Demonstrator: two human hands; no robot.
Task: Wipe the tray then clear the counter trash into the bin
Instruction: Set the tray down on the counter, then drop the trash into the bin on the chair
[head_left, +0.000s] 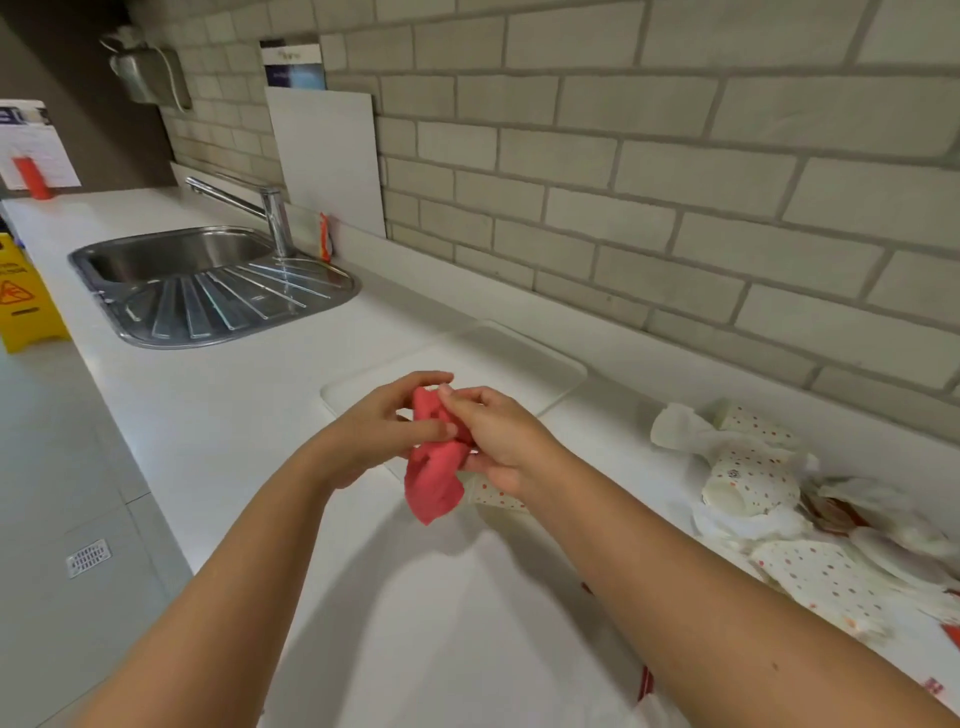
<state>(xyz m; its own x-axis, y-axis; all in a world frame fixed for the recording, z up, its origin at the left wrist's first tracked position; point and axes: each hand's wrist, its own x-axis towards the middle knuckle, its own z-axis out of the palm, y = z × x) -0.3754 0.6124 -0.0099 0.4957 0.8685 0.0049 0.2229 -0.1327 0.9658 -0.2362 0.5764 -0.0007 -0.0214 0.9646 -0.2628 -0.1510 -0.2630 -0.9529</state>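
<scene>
A pink-red cloth (435, 470) hangs bunched between both my hands, just above the near edge of a flat white tray (524, 364) on the white counter. My left hand (384, 426) pinches the cloth's left side and my right hand (496, 441) grips its top and right side. To the right lies a heap of trash (769, 488): crumpled white napkins and crushed dotted paper cups. A dotted paper cup (493, 496) lies partly hidden under my right wrist. No bin is in view.
A steel sink (171, 254) with drainboard and tap sits at the far left of the counter. A white board (327, 156) leans on the brick wall. A yellow wet-floor sign (23, 296) stands on the floor at left. A white plastic sheet or bag (467, 649) covers the near counter.
</scene>
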